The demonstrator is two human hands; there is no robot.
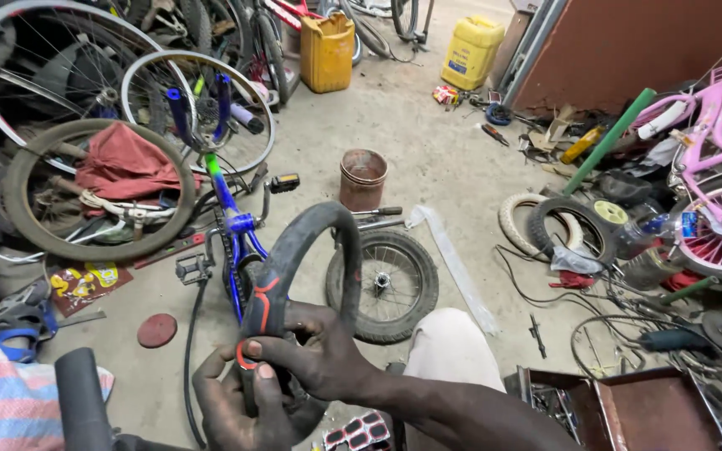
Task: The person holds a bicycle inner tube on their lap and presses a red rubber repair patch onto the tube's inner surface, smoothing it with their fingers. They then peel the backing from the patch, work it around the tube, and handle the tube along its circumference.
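A black inner tube (pixel 298 238) arcs up in front of me, with an orange-red patch (pixel 263 306) stuck on its side. My left hand (pixel 240 405) grips the tube from below, thumb pressing near the patch's lower edge. My right hand (pixel 321 352) wraps over the tube just above, its fingers lying across the rubber. Behind the tube, a small black wheel (pixel 403 288) lies on the concrete floor. A sheet of black and red patches (pixel 359 434) lies by my knee (pixel 449 347).
A small blue bicycle frame (pixel 229 205) stands upside down at left among wheels and rims (pixel 52 58). A rusty can (pixel 363 178) is ahead, two yellow jerrycans (pixel 327 52) beyond. Tyres (pixel 570 225), cables and a pink bicycle (pixel 712 167) crowd the right; a metal toolbox (pixel 637 409) is near right.
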